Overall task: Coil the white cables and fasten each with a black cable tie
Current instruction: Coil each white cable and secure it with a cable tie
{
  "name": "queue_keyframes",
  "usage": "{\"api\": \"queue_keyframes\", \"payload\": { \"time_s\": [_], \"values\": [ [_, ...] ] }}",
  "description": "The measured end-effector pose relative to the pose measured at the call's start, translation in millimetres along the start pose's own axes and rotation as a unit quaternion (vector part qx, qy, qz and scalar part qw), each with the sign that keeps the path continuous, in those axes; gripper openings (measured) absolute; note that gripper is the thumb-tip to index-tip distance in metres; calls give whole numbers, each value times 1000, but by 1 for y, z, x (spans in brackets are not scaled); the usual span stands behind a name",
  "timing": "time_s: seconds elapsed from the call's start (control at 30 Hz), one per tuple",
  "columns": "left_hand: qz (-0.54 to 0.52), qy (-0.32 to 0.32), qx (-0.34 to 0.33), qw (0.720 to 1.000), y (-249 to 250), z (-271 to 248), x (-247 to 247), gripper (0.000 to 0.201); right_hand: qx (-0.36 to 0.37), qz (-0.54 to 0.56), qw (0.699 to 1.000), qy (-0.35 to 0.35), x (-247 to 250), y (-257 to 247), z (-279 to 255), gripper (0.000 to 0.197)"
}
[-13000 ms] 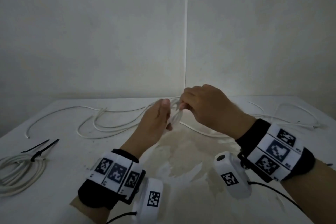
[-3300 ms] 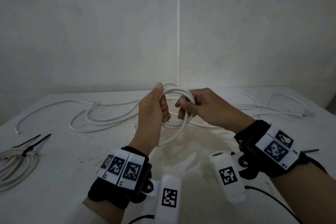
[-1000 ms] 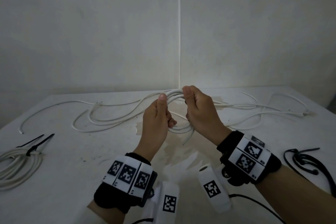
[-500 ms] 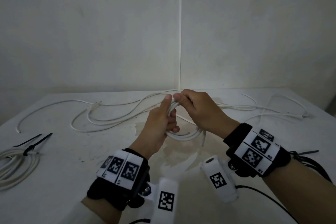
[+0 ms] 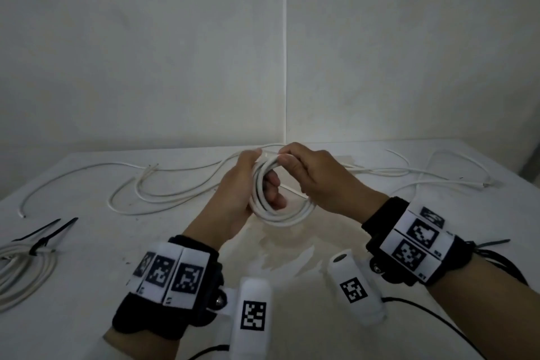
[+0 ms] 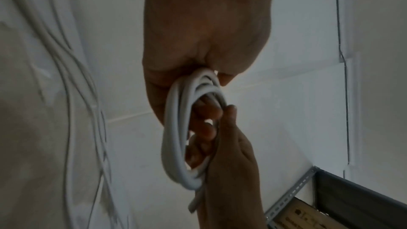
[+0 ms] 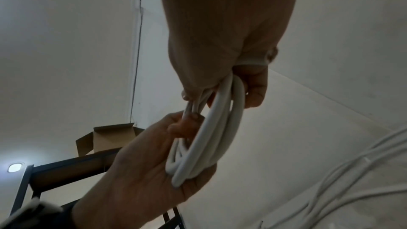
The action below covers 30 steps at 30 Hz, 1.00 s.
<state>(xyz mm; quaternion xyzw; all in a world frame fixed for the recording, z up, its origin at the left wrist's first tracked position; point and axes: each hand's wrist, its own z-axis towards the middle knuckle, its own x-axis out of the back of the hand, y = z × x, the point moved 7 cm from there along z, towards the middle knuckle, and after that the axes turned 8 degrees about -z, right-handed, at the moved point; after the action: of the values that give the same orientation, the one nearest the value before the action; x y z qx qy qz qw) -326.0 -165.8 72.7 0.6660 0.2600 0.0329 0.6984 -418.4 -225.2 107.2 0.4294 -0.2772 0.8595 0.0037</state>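
Head view – both hands [image 5: 280, 181] grip the white coil [image 5: 280, 213], its far side hidden

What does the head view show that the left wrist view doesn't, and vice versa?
Head only: the tied white cable bundle with a black cable tie at the table's left edge, spare black ties by the right forearm, and both marker wristbands.
Left wrist only: the coil's loose cut end hanging below the loops, and a grey metal shelf frame.
Both: the left hand and right hand gripping the white coiled cable, loose white cables on the white table.
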Motion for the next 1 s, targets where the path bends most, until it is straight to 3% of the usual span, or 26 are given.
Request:
{"api": "queue_keyframes", "payload": {
  "time_s": [0.17, 0.27, 0.37, 0.43, 0.63, 0.77, 0.9, 1.0],
  "values": [
    [-71, 68, -25, 995, -5, -5, -9, 48, -1, 51, 998, 37, 6, -1, -1, 16],
    [-165, 100, -45, 980, -5, -3, -7, 49, -77, 168, 977, 110, 6, 10, -10, 33],
    [-188, 114, -76, 973, -2, -3, -7, 51, -170, 283, 940, 83, -6, 17, -18, 47],
    [-169, 113, -83, 976, -5, -4, -9, 49, -188, 307, 930, 79, -8, 17, -19, 50],
    [-69, 32, -83, 994, -14, -3, -14, 47, -154, 237, 943, 176, 11, 22, -21, 45],
    [-32, -33, -22, 999, -11, 1, -20, 54, -70, 100, 980, 160, 22, 18, -16, 41],
    [19, -9, -21, 1000, -6, -1, -31, 50, -1, -8, 996, 88, 25, 4, -10, 36],
    [-13, 40, -63, 997, -7, -5, -33, 41, -9, 60, 994, 86, 26, 4, -12, 33]
  ]
}}
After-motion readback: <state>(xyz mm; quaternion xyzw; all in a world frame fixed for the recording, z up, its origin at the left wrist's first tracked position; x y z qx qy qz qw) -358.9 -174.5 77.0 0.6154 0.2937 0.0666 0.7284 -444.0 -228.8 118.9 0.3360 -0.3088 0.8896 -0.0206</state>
